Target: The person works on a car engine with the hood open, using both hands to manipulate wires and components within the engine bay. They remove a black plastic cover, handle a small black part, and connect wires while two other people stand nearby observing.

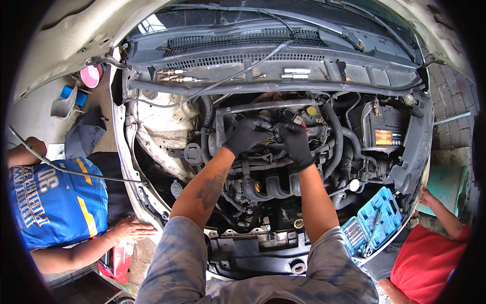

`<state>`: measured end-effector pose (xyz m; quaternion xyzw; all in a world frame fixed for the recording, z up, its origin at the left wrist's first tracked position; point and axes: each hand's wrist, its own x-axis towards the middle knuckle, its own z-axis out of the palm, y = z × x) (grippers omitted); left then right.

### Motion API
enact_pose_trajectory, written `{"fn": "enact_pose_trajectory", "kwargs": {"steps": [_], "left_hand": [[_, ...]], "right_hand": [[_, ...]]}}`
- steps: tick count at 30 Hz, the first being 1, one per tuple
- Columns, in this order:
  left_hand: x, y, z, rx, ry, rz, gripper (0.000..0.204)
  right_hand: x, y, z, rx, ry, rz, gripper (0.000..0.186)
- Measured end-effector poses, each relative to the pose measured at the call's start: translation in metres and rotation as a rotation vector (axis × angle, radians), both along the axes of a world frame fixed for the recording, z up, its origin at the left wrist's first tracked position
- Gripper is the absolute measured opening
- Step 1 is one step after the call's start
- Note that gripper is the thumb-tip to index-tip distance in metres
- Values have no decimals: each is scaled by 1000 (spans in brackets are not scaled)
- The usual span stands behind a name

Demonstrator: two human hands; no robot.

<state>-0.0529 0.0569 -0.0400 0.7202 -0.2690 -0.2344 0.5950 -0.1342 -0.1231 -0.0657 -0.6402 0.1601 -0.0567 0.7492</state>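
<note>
Both my hands wear black gloves and meet over the top of a car engine (273, 169), under a raised hood. My left hand (248, 134) is closed, its fingertips pinched near those of the other hand. Beside it my right hand (294, 145) is closed too, fingers curled inward. Something small and dark seems to be between them, but the gloves hide what it is. Right behind my right hand lies a dark connector (289, 116). Farther right on the engine top is a yellowish round cap (312, 111).
Several spark plugs (177, 79) and silvery sockets (296, 74) lie on the ledge below the windshield. A battery (387, 126) stands at right, an open blue tool case (378, 215) at the front right. A person in blue (66, 197) is left, another in red (430, 258) right.
</note>
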Motion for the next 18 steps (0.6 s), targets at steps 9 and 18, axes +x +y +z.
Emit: {"fn": "enact_pose_trajectory", "kwargs": {"steps": [9, 18], "left_hand": [[-3, -3, -4, 115, -232, 53, 30], [0, -4, -16, 25, -168, -10, 25]], "right_hand": [[2, -15, 15, -1041, -356, 228, 25], [-5, -11, 15, -192, 28, 77, 27]]}}
